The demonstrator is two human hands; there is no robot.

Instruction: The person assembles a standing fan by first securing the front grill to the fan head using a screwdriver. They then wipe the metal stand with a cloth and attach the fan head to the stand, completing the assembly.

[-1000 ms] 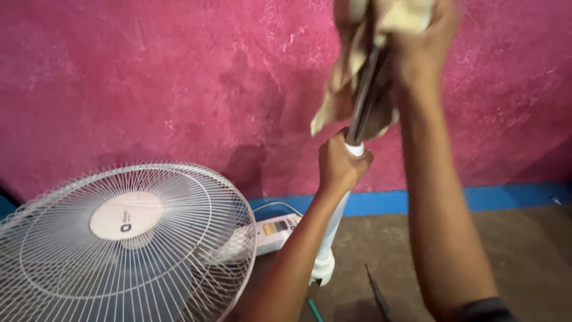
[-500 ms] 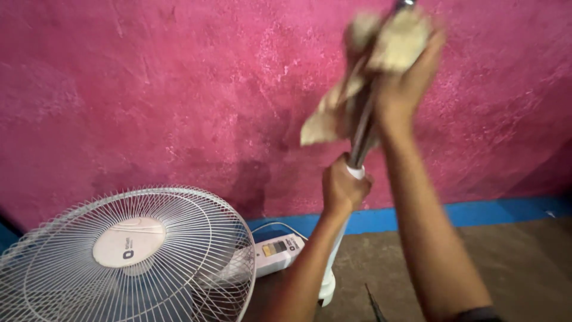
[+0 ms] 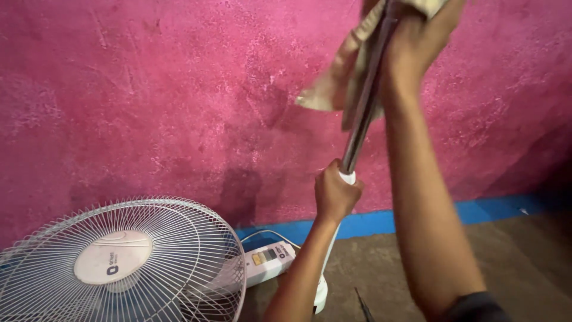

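While the left hand [image 3: 335,194] is wrapped tight around the white sleeve [image 3: 347,177] of the upright fan pole [image 3: 363,113], the right hand [image 3: 420,36] presses a limp beige cloth [image 3: 333,89] around its stiff, probably slippery metal near the top.

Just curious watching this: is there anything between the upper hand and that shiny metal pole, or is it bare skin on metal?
Yes: a beige cloth lies between the right hand and the metal pole, wrapped round it. Lower down, the left hand grips the white stand tube directly.
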